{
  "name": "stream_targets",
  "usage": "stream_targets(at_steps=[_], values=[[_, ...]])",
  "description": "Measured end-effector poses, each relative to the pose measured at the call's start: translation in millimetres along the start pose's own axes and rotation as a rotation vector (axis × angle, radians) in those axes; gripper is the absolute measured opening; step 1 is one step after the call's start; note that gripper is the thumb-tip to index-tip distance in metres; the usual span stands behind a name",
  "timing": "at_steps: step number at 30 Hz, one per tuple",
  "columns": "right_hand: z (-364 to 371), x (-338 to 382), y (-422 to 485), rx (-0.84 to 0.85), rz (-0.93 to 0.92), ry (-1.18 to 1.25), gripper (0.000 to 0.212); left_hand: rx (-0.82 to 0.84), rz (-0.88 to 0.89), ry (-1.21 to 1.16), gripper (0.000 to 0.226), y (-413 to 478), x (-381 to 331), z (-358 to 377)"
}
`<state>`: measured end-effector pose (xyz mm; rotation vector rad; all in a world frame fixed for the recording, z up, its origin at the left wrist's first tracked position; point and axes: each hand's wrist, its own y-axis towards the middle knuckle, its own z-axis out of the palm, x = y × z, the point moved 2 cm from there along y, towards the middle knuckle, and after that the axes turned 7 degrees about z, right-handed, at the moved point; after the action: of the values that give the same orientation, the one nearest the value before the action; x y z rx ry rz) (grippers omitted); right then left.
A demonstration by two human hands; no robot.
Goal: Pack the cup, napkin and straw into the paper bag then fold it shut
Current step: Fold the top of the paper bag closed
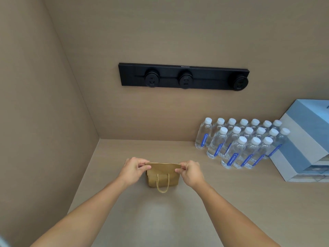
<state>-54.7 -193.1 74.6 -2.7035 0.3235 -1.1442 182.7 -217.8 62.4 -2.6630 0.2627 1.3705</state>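
One paper bag (162, 175), sixteen water bottles (240, 145)

Small brown kraft paper bag (162, 175) stands upright on the beige counter, near the left wall corner. Top folded over toward the viewer into a flat band. Twisted paper handle (162, 183) hangs down its front face. Contents hidden.

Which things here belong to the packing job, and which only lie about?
Belong to the job: paper bag, left hand, right hand, both pinching its folded top.

Lying about: water bottles, blue-and-white boxes, black socket strip.
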Motion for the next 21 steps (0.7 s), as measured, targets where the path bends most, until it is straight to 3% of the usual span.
stream_targets(at_steps=[5,10,17,21], values=[[-14.7,10.9,38.6,-0.005,0.003,0.022,0.015,-0.084,-0.057,-0.019,0.015,32.1,-9.8,0.4],[-10.2,1.8,59.3,0.011,0.048,0.008,0.012,-0.035,-0.152,0.061,0.010,45.6,-7.2,14.3],[-16.5,-7.9,67.0,0.047,0.059,-0.037,0.010,-0.009,-0.131,0.129,0.013,46.6,-14.3,23.0],[-22.3,1.6,59.2,0.063,0.015,-0.065,0.020,-0.011,-0.103,0.176,0.019,44.4,-28.5,23.4]])
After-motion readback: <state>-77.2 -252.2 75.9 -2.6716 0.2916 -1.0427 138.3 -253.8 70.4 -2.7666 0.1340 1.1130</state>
